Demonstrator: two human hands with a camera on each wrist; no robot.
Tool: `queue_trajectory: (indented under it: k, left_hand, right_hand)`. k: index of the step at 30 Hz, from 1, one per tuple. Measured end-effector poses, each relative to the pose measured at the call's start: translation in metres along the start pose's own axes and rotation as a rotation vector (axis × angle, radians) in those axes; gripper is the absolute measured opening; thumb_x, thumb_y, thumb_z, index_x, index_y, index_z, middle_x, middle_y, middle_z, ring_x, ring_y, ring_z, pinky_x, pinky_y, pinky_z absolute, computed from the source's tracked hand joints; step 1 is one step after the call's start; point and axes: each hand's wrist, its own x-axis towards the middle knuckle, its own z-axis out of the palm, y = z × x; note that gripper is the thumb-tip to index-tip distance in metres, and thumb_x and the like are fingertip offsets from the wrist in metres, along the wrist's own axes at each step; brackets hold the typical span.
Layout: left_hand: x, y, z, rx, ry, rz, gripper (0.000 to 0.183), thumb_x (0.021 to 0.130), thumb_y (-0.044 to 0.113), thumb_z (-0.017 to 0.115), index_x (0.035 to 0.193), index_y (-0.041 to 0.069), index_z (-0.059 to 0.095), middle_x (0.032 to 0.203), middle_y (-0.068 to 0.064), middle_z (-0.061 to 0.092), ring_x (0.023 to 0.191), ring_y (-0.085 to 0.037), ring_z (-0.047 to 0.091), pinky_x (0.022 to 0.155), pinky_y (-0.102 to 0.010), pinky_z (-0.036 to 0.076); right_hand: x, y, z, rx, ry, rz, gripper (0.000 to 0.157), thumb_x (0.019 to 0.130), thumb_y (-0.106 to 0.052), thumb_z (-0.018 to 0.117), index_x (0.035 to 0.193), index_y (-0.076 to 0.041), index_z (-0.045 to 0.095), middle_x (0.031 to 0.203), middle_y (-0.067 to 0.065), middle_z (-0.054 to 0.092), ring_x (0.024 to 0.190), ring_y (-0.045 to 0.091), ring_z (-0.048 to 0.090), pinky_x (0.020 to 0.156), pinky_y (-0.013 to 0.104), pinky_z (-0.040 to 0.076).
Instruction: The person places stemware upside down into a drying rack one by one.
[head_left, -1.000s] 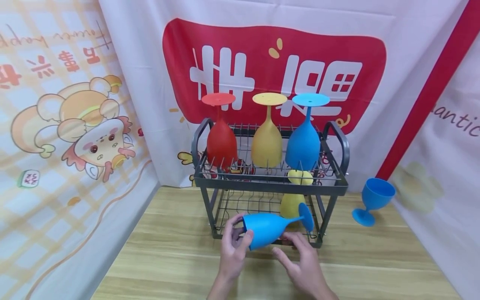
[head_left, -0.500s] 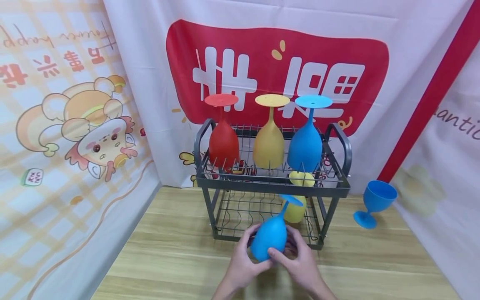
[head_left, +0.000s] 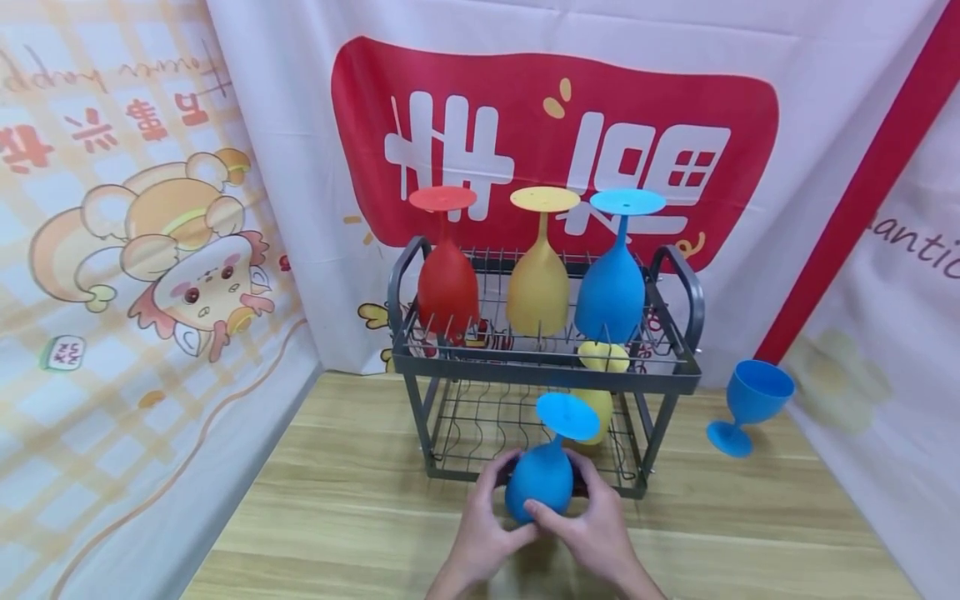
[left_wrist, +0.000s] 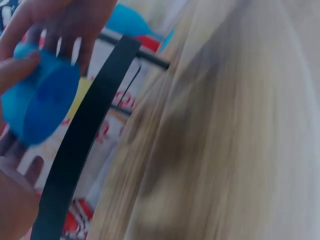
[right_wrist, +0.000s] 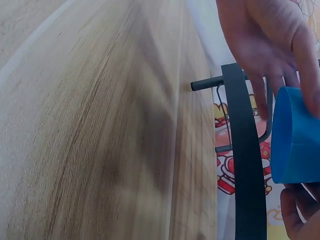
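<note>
A blue goblet (head_left: 542, 483) is held upside down, its foot tilted up toward the head camera, in front of the rack's lower tier. My left hand (head_left: 483, 521) grips the bowl from the left side. From the right, my right hand (head_left: 596, 521) holds the same bowl, its thumb across the front. Both wrist views show the bowl's open mouth facing down, above the table, with fingers round its sides. Behind it, a yellow goblet (head_left: 597, 408) stands inverted on the lower tier, partly hidden.
The dark two-tier dish rack (head_left: 547, 379) carries an inverted red goblet (head_left: 447, 287), yellow goblet (head_left: 537, 292) and second blue goblet (head_left: 611, 292) on top. Another blue goblet (head_left: 757, 396) stands upright on the wooden table (head_left: 330, 508) at right. Printed cloth hangs behind and at both sides.
The held blue goblet has turned from lying sideways to upside down, and its foot has since tipped toward the head camera. My right hand has moved from beside it to gripping the bowl.
</note>
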Motion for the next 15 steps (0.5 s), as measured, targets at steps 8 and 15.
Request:
queue_trajectory:
  k: [8, 15]
  left_hand:
    - [0.009, -0.016, -0.041, -0.122, 0.573, 0.010, 0.058, 0.086, 0.008, 0.086, 0.137, 0.007, 0.057, 0.138, -0.006, 0.064, 0.127, -0.022, 0.058, 0.106, -0.026, 0.047]
    - [0.021, -0.035, -0.074, -0.158, 0.652, -0.238, 0.080, 0.098, 0.025, 0.077, 0.159, 0.008, 0.029, 0.162, -0.010, 0.041, 0.149, -0.031, 0.039, 0.119, -0.050, 0.036]
  right_hand:
    - [0.000, 0.002, -0.004, -0.015, 0.008, 0.014, 0.088, 0.079, -0.045, 0.093, 0.149, -0.011, 0.053, 0.139, 0.017, 0.067, 0.118, 0.030, 0.070, 0.097, 0.053, 0.061]
    - [0.001, 0.003, -0.004, -0.012, -0.007, 0.041, 0.090, 0.080, -0.047, 0.092, 0.152, -0.009, 0.052, 0.140, 0.018, 0.067, 0.119, 0.032, 0.070, 0.097, 0.054, 0.061]
